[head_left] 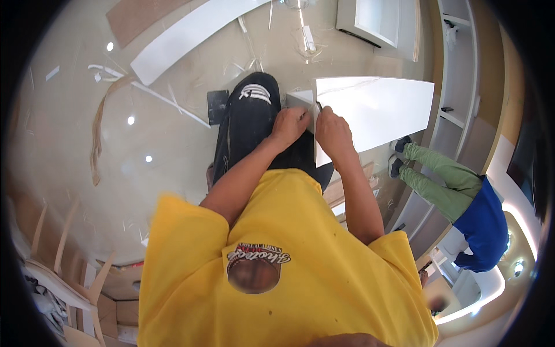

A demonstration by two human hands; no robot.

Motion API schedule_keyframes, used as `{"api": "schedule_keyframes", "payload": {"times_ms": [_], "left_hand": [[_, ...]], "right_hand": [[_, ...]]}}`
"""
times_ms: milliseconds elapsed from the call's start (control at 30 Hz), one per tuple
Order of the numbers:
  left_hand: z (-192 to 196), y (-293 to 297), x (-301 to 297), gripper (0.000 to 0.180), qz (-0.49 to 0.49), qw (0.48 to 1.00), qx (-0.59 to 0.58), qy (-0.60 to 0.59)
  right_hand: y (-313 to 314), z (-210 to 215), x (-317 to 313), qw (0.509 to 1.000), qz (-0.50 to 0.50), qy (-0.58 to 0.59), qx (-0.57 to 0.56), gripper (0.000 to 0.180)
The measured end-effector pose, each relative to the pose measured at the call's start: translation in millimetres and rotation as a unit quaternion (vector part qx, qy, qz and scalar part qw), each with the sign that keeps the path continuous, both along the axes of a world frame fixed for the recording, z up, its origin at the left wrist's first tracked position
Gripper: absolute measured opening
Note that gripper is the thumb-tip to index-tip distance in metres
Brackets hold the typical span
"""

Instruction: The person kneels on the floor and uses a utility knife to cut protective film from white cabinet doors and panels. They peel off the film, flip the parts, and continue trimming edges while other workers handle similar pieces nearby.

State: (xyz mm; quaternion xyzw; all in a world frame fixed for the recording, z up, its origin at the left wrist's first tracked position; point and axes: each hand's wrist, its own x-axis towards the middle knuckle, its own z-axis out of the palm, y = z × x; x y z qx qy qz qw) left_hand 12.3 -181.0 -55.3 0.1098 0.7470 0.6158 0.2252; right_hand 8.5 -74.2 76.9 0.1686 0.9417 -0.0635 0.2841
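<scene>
A white rectangular panel (376, 110) stands in front of me, its near edge against my raised knee in dark trousers (248, 136). My left hand (289, 126) presses on the panel's left edge with curled fingers. My right hand (330, 128) sits right beside it on the same edge, pinching a small thin tool whose tip shows above the fingers. What the tool is I cannot tell. My dark shoe with white stripes (255, 92) rests on the floor just beyond the hands.
A long white board (191, 34) and a brown board (139, 17) lie on the glossy beige floor with strips and scraps. A small dark square (217, 107) lies by my shoe. Another person in green trousers and blue top (462, 196) stands right, beside white shelving (457, 69).
</scene>
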Motion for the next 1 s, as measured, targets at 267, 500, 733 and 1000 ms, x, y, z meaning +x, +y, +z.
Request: {"api": "schedule_keyframes", "payload": {"times_ms": [267,500,733,1000], "left_hand": [[17,-3,12,0.023,-0.018,0.998,0.010,-0.054],[9,-6,11,0.026,-0.034,0.998,-0.009,-0.059],[12,-7,30,0.025,-0.101,0.992,-0.030,-0.076],[4,-9,18,0.024,-0.087,0.994,-0.054,-0.043]], "right_hand": [[-6,-10,7,0.999,-0.007,0.043,0.009,0.010],[2,-4,13,1.000,-0.002,0.028,-0.003,0.013],[-2,-9,18,1.000,-0.015,-0.001,0.008,0.015],[4,-9,31,0.998,0.017,0.055,-0.004,0.012]]}}
